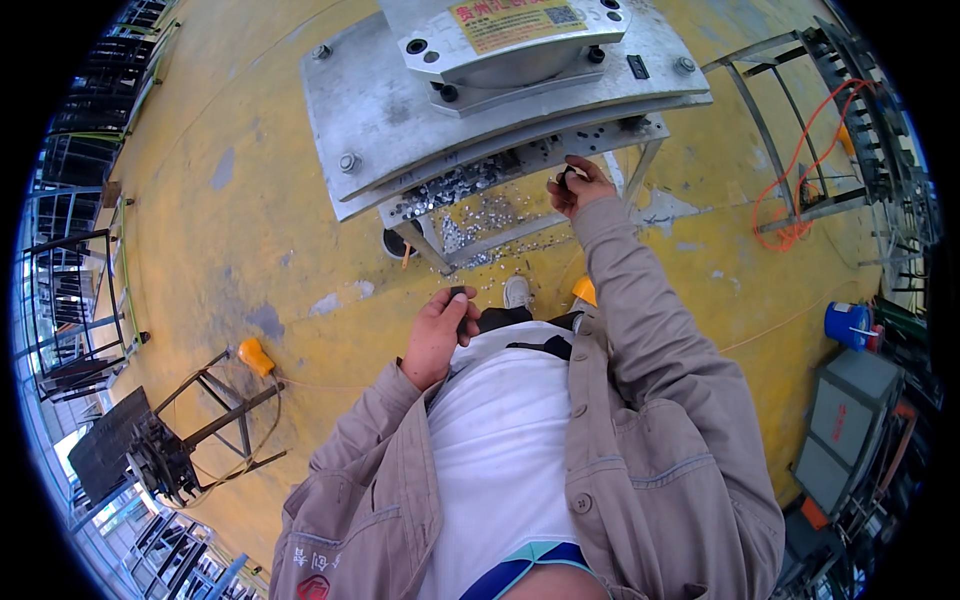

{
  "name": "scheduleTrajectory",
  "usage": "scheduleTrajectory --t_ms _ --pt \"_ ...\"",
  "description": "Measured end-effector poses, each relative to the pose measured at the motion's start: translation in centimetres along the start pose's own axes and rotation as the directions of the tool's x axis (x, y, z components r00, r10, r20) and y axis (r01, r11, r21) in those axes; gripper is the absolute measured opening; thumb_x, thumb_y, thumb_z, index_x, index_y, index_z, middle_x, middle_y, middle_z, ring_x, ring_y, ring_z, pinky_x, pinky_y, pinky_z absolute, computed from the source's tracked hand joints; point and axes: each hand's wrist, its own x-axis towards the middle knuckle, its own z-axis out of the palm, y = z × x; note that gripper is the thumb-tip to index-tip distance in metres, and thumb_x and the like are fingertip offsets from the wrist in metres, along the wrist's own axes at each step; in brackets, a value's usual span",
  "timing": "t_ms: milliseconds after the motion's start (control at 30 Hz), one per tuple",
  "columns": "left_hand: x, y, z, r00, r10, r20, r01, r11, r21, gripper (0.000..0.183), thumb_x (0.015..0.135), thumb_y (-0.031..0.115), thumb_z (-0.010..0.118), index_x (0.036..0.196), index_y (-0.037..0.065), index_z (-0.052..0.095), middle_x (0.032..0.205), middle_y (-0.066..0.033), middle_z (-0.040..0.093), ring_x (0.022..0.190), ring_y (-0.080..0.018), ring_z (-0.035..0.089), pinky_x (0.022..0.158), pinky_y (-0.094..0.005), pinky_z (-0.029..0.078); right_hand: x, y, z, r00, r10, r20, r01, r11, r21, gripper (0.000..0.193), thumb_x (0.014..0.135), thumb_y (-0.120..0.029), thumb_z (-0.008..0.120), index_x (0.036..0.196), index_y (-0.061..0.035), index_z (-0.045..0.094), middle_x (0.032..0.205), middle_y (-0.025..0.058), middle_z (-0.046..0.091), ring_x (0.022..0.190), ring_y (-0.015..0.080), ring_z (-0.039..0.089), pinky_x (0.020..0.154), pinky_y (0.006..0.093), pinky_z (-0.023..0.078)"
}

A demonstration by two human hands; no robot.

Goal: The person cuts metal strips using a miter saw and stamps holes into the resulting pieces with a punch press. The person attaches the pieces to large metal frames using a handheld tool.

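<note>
Near the metal machine (385,105), right hand (582,188) around a partly hidden dark piece (566,178).

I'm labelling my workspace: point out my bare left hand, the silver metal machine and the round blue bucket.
Left hand (434,328), head view: back of hand.
Metal machine (520,116), head view: wide plate.
Blue bucket (844,323), head view: side wall.

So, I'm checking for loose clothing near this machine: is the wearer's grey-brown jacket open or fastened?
Open: the grey-brown jacket is parted down the front, with the white shirt showing in between.
</note>
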Motion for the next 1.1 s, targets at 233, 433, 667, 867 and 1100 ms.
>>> scheduleTrajectory --t_ms 233,433,667,867,1100 --pt "0.3 0.0 0.1 1.000 -0.004 0.010 0.005 1.000 -0.014 0.023 0.100 0.022 0.048 0.115 0.005 0.055 0.085 -0.0017 0.058 0.067 -0.0098 0.056 0.054 -0.0224 0.042 2.5 1.5 -1.5 0.992 -0.112 0.064 0.109 0.993 0.040 0.029 0.089 0.002 0.055 0.118 -0.0031 0.053 0.080 0.0105 0.062 0.058 0.0198 0.057 0.049 0.0321 0.048" --pt "0.3 0.4 0.2 1.000 -0.008 0.001 0.008 1.000 -0.001 0.024 0.100 0.022 0.048 0.114 0.004 0.055 0.086 -0.0021 0.058 0.067 -0.0099 0.056 0.054 -0.0225 0.042 1.7 1.1 -0.8 0.992 -0.104 0.069 0.096 0.989 0.111 0.025 0.092 -0.013 0.059 0.114 0.0003 0.054 0.085 0.0153 0.066 0.057 0.0191 0.056 0.048 0.0303 0.047" --pt "0.3 0.8 0.2 1.000 -0.010 -0.002 0.010 1.000 0.014 0.024 0.100 0.022 0.048 0.115 0.004 0.055 0.086 -0.0021 0.058 0.068 -0.0100 0.056 0.055 -0.0226 0.042 1.4 1.1 -0.9 0.996 -0.084 -0.042 0.079 0.990 -0.114 0.033 0.097 -0.033 0.055 0.095 0.0003 0.057 0.075 0.0113 0.063 0.047 0.0148 0.048 0.038 0.0292 0.036" --pt "0.4 1.0 0.2 1.000 -0.012 -0.003 0.012 1.000 0.024 0.024 0.100 0.022 0.048 0.115 0.004 0.055 0.086 -0.0021 0.058 0.068 -0.0099 0.056 0.055 -0.0227 0.042 3.0 2.5 -1.0 0.979 -0.192 -0.070 0.193 0.981 0.009 0.027 0.096 -0.025 0.058 0.098 0.0025 0.060 0.072 0.0079 0.060 0.049 0.0147 0.049 0.041 0.0299 0.040" --pt "0.7 0.8 0.1 1.000 -0.025 -0.019 0.026 0.999 0.037 0.024 0.100 0.021 0.047 0.115 0.004 0.054 0.086 -0.0021 0.058 0.067 -0.0099 0.055 0.055 -0.0225 0.042 2.5 1.7 0.5 0.991 -0.121 -0.052 0.117 0.989 -0.087 0.020 0.093 -0.013 0.059 0.105 0.0039 0.060 0.077 0.0101 0.064 0.056 0.0182 0.056 0.046 0.0328 0.048"
